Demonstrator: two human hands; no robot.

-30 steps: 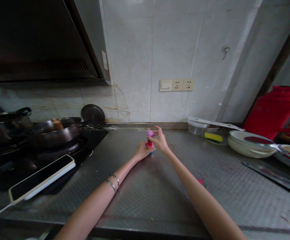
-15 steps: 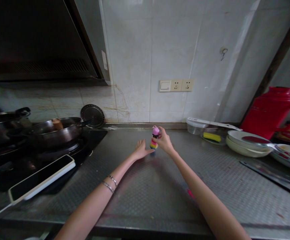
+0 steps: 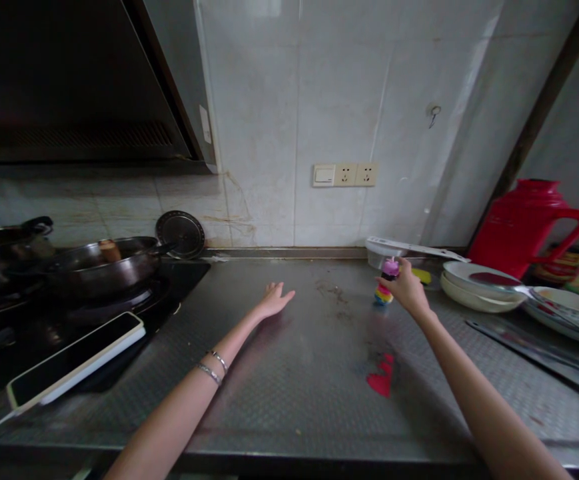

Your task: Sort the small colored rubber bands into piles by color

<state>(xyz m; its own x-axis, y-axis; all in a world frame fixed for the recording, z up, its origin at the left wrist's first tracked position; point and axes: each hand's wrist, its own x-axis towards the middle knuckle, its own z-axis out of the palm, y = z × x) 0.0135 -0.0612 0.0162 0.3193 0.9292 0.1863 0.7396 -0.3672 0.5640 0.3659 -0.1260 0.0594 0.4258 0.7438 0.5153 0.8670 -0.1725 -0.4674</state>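
Between the thumb and fingers of my right hand (image 3: pixel 410 291) is a small upright multicoloured figure (image 3: pixel 384 293). Its top is pink-purple, a dark band runs below, and the lower part is striped pink, yellow and blue. Whether its base touches the counter I cannot tell. My left hand (image 3: pixel 272 301) holds nothing; its fingers are spread just over or on the metal counter (image 3: pixel 289 373). Two silver bracelets (image 3: pixel 214 367) circle the left wrist. A flat red piece (image 3: pixel 382 377) of irregular shape lies nearer me, left of my right forearm.
On the left are a stove with a pan (image 3: pixel 104 270), a round lid (image 3: pixel 182 235) and a phone (image 3: pixel 74 360) with a cable. At the right stand a plastic tub (image 3: pixel 380 253), stacked bowls (image 3: pixel 479 293), a long dark utensil (image 3: pixel 524 350) and a red thermos (image 3: pixel 516 227).
My right hand has carried the figure to the right, away from my left hand, to near the plastic tub. The red piece, mostly covered by my forearm before, is now visible.
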